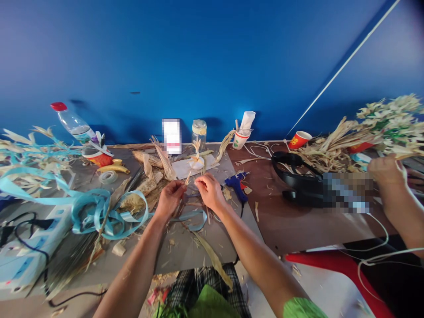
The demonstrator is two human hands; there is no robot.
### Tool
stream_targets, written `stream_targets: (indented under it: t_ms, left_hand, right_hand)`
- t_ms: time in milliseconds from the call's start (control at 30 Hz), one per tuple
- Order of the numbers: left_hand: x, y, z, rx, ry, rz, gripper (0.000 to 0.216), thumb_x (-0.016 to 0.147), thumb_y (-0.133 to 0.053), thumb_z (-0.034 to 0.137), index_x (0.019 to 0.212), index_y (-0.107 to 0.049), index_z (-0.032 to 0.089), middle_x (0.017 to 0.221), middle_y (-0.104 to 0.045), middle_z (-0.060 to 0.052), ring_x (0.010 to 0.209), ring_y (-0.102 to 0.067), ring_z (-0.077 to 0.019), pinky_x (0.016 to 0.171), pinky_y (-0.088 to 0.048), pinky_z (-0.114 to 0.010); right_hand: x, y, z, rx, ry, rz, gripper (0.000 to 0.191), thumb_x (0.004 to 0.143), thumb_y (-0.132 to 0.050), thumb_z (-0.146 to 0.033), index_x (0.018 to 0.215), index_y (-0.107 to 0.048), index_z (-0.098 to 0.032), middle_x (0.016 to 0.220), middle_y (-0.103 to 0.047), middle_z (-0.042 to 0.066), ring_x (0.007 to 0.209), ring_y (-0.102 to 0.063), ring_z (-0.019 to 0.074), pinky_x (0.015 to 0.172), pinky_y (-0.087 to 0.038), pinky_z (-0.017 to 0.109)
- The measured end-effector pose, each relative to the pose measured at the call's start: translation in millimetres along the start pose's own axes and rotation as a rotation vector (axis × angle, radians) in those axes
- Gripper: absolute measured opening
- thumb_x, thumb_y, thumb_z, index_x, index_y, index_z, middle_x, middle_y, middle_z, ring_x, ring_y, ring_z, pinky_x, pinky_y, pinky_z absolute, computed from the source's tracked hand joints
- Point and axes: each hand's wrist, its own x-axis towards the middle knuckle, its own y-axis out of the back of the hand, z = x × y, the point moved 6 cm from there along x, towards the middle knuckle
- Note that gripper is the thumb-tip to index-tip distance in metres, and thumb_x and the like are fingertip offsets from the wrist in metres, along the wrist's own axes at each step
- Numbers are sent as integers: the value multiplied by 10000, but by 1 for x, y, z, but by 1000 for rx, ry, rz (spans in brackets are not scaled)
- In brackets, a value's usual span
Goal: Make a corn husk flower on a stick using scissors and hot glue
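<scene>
Near the middle of the table my left hand (170,196) pinches a thin pale strip of corn husk (188,177), its tip poking up above the fingers. My right hand (209,191) is a short way to the right, thumb and fingers drawn together; whatever they may hold is too small to make out. Just beyond both hands stands a pale husk flower (197,159) by a white sheet of paper (177,169). A blue glue gun (237,186) lies to the right of my right hand. Dried corn husks (164,157) lie behind my left hand.
Light blue ribbon (96,212) is heaped on the left, beside a white power strip (39,243) with black cords. A tilted bottle (74,123), a glass jar (199,132) and paper cups (300,140) line the back. At right, a co-worker's hand (387,174) is near black headgear (301,183).
</scene>
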Motion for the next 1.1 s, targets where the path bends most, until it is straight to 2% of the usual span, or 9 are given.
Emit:
stream_targets:
  t_ms: [267, 733, 1000, 1100]
  left_hand:
    - [-2, 0, 2, -51, 45, -1, 250, 628, -688, 364, 733, -595, 157, 532, -528, 43, 480, -444, -82, 491, -330, -206]
    - [-3, 1, 2, 49, 28, -4, 268, 675, -646, 405, 731, -606, 146, 505, -503, 42, 462, -394, -78, 459, -284, -200]
    - [-4, 1, 4, 20, 57, 3, 258, 693, -635, 401, 683, -573, 151, 511, -499, 39, 465, -398, -77, 467, -282, -203]
    - [-3, -1, 2, 20, 41, -18, 253, 683, -645, 399, 693, -585, 154, 521, -509, 37, 480, -421, -84, 487, -303, -206]
  right_hand:
    - [-1, 0, -5, -40, 25, -26, 141, 857, -464, -188, 799, -592, -174, 788, -566, 53, 760, -538, 151, 708, -428, 239]
    - [-2, 1, -7, -40, 22, -60, 174, 868, -443, -212, 813, -605, -185, 796, -585, 56, 761, -544, 156, 703, -435, 251]
    - [0, 3, 0, 69, -22, 15, 145, 848, -472, -221, 781, -592, -177, 787, -599, 56, 755, -562, 152, 681, -445, 246]
    - [0, 1, 3, 114, -59, 2, 155, 843, -476, -241, 773, -596, -173, 777, -608, 50, 723, -559, 144, 652, -440, 240]
